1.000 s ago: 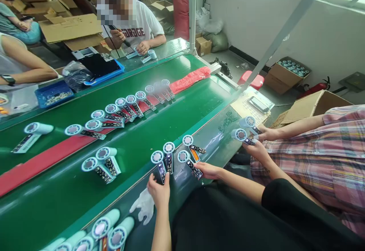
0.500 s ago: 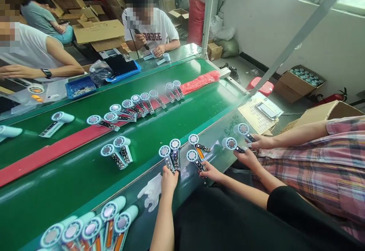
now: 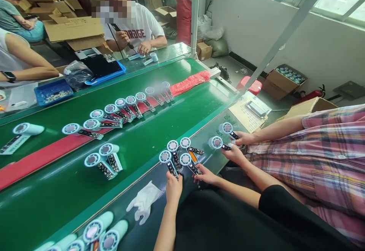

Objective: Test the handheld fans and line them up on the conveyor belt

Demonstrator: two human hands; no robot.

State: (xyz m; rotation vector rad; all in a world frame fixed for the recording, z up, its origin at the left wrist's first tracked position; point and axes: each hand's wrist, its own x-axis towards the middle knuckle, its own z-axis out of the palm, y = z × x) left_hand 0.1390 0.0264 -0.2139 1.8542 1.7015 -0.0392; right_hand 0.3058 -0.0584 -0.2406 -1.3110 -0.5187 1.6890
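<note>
My left hand (image 3: 173, 187) is closed round the handle end of a light blue handheld fan (image 3: 165, 157), its round vented head pointing away from me and its circuit board bare. My right hand (image 3: 207, 175) grips the handle of a second such fan (image 3: 186, 159), also with an exposed board. Just beyond these two, another fan (image 3: 172, 145) lies close against the left one. A further fan (image 3: 185, 142), its board askew over an orange part, rests behind the right one. On the bench left of my left hand is a white glove (image 3: 145, 202).
A green conveyor belt (image 3: 142, 144) with a red strip (image 3: 42, 154) carries several fans. More fans (image 3: 110, 239) cluster at the near left. On my right, a co-worker in a plaid shirt (image 3: 327, 148) holds two fans (image 3: 217, 142). Across the belt, a person (image 3: 142, 23) works with a tool.
The view has swung to the right. My left hand has brought its fan nearer to the one in my right hand, and the fan heads now sit close together.
</note>
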